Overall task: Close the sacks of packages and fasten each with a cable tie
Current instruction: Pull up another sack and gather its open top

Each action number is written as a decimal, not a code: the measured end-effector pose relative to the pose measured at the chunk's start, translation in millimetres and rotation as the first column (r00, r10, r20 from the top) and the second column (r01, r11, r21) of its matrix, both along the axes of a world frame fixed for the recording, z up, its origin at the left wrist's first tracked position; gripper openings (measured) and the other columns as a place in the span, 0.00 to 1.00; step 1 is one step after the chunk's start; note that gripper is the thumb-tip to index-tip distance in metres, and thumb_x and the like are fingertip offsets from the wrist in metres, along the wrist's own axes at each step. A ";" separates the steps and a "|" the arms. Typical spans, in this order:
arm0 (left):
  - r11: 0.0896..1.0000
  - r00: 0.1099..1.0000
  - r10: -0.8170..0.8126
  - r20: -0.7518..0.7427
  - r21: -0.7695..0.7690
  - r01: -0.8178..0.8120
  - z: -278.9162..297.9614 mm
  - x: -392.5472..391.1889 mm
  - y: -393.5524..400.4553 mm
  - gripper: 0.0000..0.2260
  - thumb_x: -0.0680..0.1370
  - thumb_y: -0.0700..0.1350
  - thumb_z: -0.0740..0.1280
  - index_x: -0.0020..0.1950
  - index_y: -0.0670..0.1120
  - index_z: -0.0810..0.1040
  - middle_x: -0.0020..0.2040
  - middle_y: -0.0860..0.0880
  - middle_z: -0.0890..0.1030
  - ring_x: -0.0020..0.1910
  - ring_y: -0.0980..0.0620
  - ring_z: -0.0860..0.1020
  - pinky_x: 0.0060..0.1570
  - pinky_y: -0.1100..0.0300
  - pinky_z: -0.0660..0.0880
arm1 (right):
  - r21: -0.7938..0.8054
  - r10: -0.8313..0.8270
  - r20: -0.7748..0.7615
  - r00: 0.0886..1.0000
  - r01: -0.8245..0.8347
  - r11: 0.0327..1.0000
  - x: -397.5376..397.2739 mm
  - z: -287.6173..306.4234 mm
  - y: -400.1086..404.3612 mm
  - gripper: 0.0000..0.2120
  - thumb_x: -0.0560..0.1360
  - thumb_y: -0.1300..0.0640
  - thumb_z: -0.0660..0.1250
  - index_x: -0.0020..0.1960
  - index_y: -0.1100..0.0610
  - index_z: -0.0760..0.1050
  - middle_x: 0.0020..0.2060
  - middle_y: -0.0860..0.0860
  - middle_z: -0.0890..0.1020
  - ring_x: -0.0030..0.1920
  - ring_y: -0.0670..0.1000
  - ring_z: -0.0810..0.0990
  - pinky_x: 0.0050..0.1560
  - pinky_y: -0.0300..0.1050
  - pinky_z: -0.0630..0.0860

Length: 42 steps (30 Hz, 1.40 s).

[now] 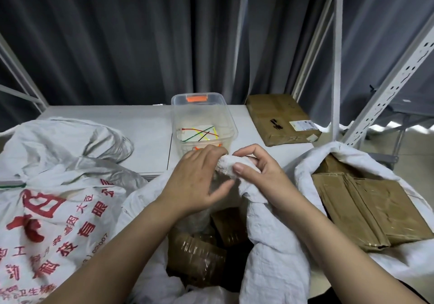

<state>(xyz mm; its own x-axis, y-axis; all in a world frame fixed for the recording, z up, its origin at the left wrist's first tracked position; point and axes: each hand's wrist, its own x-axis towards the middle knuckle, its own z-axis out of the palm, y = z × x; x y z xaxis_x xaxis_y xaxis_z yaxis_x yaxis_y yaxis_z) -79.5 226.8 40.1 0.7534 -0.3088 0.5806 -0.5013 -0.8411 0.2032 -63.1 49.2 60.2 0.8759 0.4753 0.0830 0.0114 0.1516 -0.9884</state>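
Gathering the mouth of the middle sack (270, 238) at the centre of the frame, I have my left hand (199, 181) curled over the bunched white weave and my right hand (256, 174) pinching the rolled neck (231, 166) between thumb and fingers. At lower left, the printed sack (54, 209) lies slumped, and I cannot tell whether it is tied. The woven cloth looks soft, limp and a little slick, so I judge it will spring open unless held tight just under the roll; the taped parcels (197, 256) inside look heavy. Upper centre, the cable ties (199, 134) lie in a clear tub (202, 115), partly hidden behind my knuckles. At right, another sack (312, 162) gapes over brown parcels (375, 209), its lower edge cut off.
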 end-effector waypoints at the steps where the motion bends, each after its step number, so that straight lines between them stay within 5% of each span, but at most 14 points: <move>1: 0.999 1.000 0.008 0.017 0.042 -0.009 -0.7 -0.3 -2.9 0.19 0.74 0.57 0.60 0.57 0.44 0.69 0.47 0.46 0.79 0.43 0.49 0.76 0.42 0.60 0.67 | 0.067 0.033 -0.058 0.998 -0.029 0.997 -0.7 2.0 0.1 0.09 0.75 0.62 0.68 0.53 0.57 0.72 0.39 0.51 0.81 0.38 0.46 0.79 0.39 0.37 0.75; 3: 0.989 0.993 0.087 0.074 0.113 -0.095 -2.0 3.4 -5.4 0.15 0.75 0.56 0.58 0.53 0.46 0.69 0.38 0.48 0.80 0.32 0.49 0.78 0.30 0.61 0.66 | 0.122 0.062 -0.135 0.989 -0.045 0.992 -4.0 3.4 1.4 0.12 0.75 0.61 0.67 0.57 0.57 0.70 0.41 0.52 0.82 0.38 0.46 0.81 0.39 0.38 0.76; 5: 0.974 0.983 0.164 0.078 0.147 -0.174 -2.8 6.3 -4.2 0.11 0.75 0.54 0.55 0.49 0.47 0.66 0.31 0.50 0.79 0.24 0.48 0.76 0.20 0.62 0.62 | -0.159 -0.042 0.033 0.999 0.047 0.986 -8.9 1.1 0.1 0.17 0.76 0.57 0.67 0.63 0.53 0.68 0.49 0.50 0.81 0.46 0.44 0.80 0.48 0.38 0.75; 7: 0.957 0.972 0.232 0.044 0.166 -0.237 -4.9 8.4 0.1 0.11 0.76 0.54 0.54 0.47 0.47 0.66 0.26 0.50 0.77 0.20 0.47 0.75 0.19 0.64 0.62 | -0.577 -0.079 0.366 0.927 0.293 0.763 -14.2 -3.6 -6.5 0.23 0.75 0.47 0.68 0.66 0.48 0.64 0.57 0.45 0.76 0.57 0.43 0.76 0.55 0.43 0.72; 9: 0.946 0.960 0.280 -0.009 0.170 -0.274 -4.2 9.0 3.1 0.14 0.77 0.55 0.51 0.47 0.46 0.69 0.25 0.49 0.76 0.21 0.46 0.76 0.21 0.62 0.63 | -0.706 -0.074 0.499 0.863 0.454 0.543 -21.9 -6.5 -12.1 0.25 0.75 0.41 0.66 0.67 0.46 0.63 0.61 0.45 0.75 0.60 0.47 0.74 0.56 0.46 0.71; 12: 0.946 0.948 0.300 -0.105 0.161 -0.282 -3.3 10.3 3.1 0.23 0.75 0.59 0.43 0.51 0.47 0.72 0.34 0.48 0.81 0.34 0.43 0.80 0.29 0.58 0.64 | -0.530 -0.190 0.464 0.865 0.443 0.723 -20.8 -12.1 -13.5 0.11 0.77 0.49 0.66 0.57 0.47 0.69 0.50 0.42 0.78 0.51 0.47 0.77 0.50 0.43 0.70; 15: 0.987 0.981 0.162 -0.111 0.035 -0.159 2.5 7.0 4.9 0.23 0.75 0.57 0.48 0.58 0.46 0.74 0.50 0.48 0.80 0.50 0.44 0.78 0.44 0.55 0.66 | -0.163 -0.283 0.184 0.941 0.313 0.936 -11.2 -6.0 -12.9 0.03 0.78 0.61 0.65 0.49 0.53 0.75 0.44 0.46 0.81 0.46 0.42 0.78 0.50 0.38 0.71; 18: 0.999 0.999 -0.008 -0.050 -0.039 0.006 7.4 3.2 -10.7 0.22 0.75 0.55 0.56 0.64 0.44 0.73 0.59 0.47 0.76 0.58 0.49 0.72 0.56 0.55 0.64 | 0.003 -0.217 -0.070 0.974 0.217 0.976 -8.5 -2.1 -16.1 0.03 0.78 0.57 0.63 0.48 0.56 0.75 0.40 0.48 0.81 0.41 0.45 0.78 0.43 0.40 0.73; 21: 1.000 0.997 -0.029 -0.078 -0.008 0.028 7.7 3.9 -29.5 0.19 0.77 0.55 0.56 0.58 0.43 0.74 0.50 0.46 0.80 0.48 0.46 0.77 0.48 0.54 0.68 | 0.105 -0.176 -0.184 0.967 0.198 0.975 -11.3 5.0 -13.8 0.03 0.79 0.58 0.61 0.49 0.56 0.73 0.35 0.48 0.81 0.33 0.44 0.78 0.34 0.37 0.75; 25: 0.980 0.994 0.103 0.044 0.166 -0.109 8.2 11.1 -32.2 0.18 0.77 0.55 0.55 0.42 0.43 0.75 0.28 0.47 0.78 0.25 0.45 0.77 0.24 0.62 0.66 | -0.190 -0.265 0.009 0.964 0.262 0.946 -21.8 4.4 -19.7 0.16 0.78 0.49 0.61 0.64 0.52 0.68 0.52 0.48 0.78 0.46 0.36 0.77 0.50 0.33 0.73; 30: 0.936 0.968 0.249 -0.030 0.263 -0.232 20.8 13.8 -39.5 0.21 0.77 0.59 0.50 0.40 0.46 0.75 0.28 0.47 0.78 0.27 0.44 0.78 0.24 0.61 0.65 | -0.667 -0.260 0.405 0.876 0.478 0.572 -52.2 -8.4 -37.1 0.28 0.76 0.40 0.62 0.72 0.45 0.57 0.68 0.44 0.67 0.67 0.48 0.69 0.58 0.47 0.70; 33: 0.952 0.952 0.239 -0.189 0.237 -0.192 24.4 18.9 -40.4 0.30 0.74 0.63 0.39 0.48 0.47 0.75 0.44 0.46 0.82 0.46 0.42 0.79 0.44 0.54 0.70 | -0.453 -0.365 0.419 0.831 0.540 0.709 -51.9 -11.5 -45.6 0.14 0.77 0.47 0.65 0.60 0.47 0.66 0.57 0.43 0.76 0.57 0.47 0.75 0.55 0.51 0.73; 37: 0.997 0.949 0.077 -0.305 0.037 -0.069 44.1 8.6 -47.8 0.23 0.75 0.60 0.46 0.55 0.50 0.73 0.54 0.51 0.78 0.56 0.50 0.75 0.58 0.54 0.66 | -0.085 -0.369 0.036 0.929 0.371 0.925 -47.0 -1.1 -52.7 0.09 0.77 0.58 0.67 0.56 0.54 0.72 0.49 0.45 0.81 0.53 0.44 0.79 0.59 0.47 0.75; 42: 0.960 0.962 -0.128 -0.239 0.214 0.181 54.2 -13.1 -67.7 0.21 0.77 0.59 0.53 0.60 0.47 0.72 0.56 0.50 0.77 0.54 0.50 0.74 0.54 0.55 0.68 | 0.190 -0.163 -0.260 0.952 0.216 0.958 -49.7 0.8 -57.8 0.07 0.77 0.61 0.65 0.55 0.56 0.73 0.46 0.54 0.83 0.45 0.49 0.81 0.46 0.43 0.76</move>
